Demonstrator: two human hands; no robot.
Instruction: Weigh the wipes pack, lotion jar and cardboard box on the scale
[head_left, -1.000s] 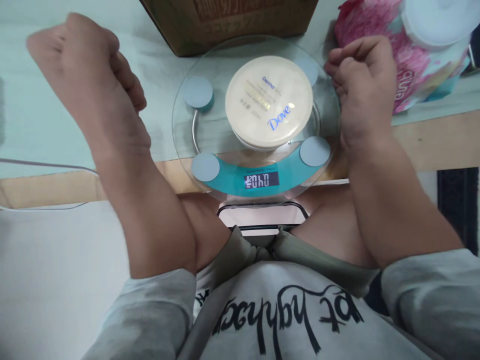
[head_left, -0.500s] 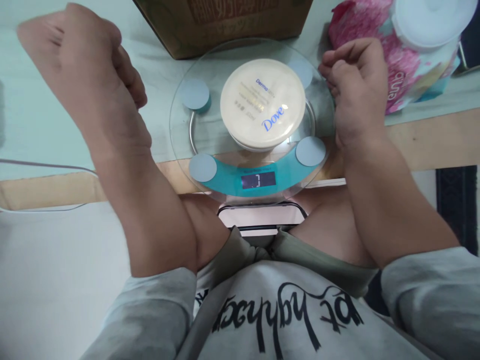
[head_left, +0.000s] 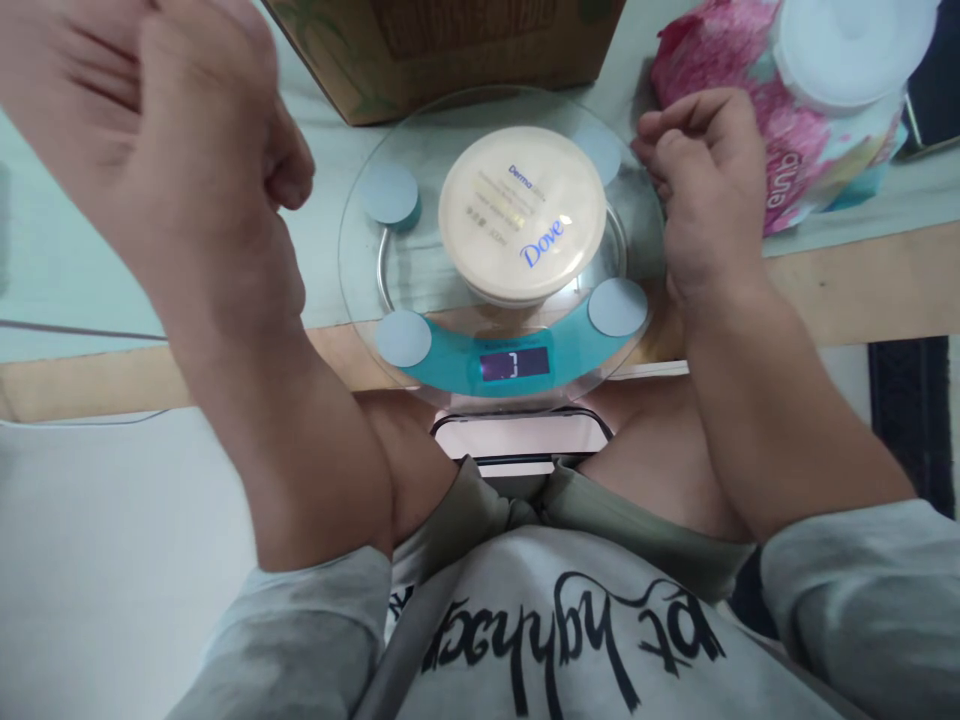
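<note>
A cream-coloured tub (head_left: 523,212) with a Dove lid rests on a round glass scale (head_left: 420,275). Along the scale's near edge, a teal band carries a small lit display (head_left: 515,364). My left hand (head_left: 202,130) is raised at the upper left, close to the camera and partly cut off by the frame; its fingers are curled in and nothing shows in them. Beside the scale's right edge is my right hand (head_left: 712,190), its fingers loosely curled, with no object visible between them. Neither hand touches the tub.
A brown cardboard box (head_left: 442,60) stands behind the scale. To the right lies a pink floral pack (head_left: 720,50) with a white lid (head_left: 855,45), and beyond it a dark phone-like device (head_left: 937,100). A phone-like device (head_left: 525,435) sits between my thighs. A cable (head_left: 82,330) crosses the left side.
My left hand has risen nearer to the camera and looks larger. My right hand stays in about the same place, and the tub remains on the scale.
</note>
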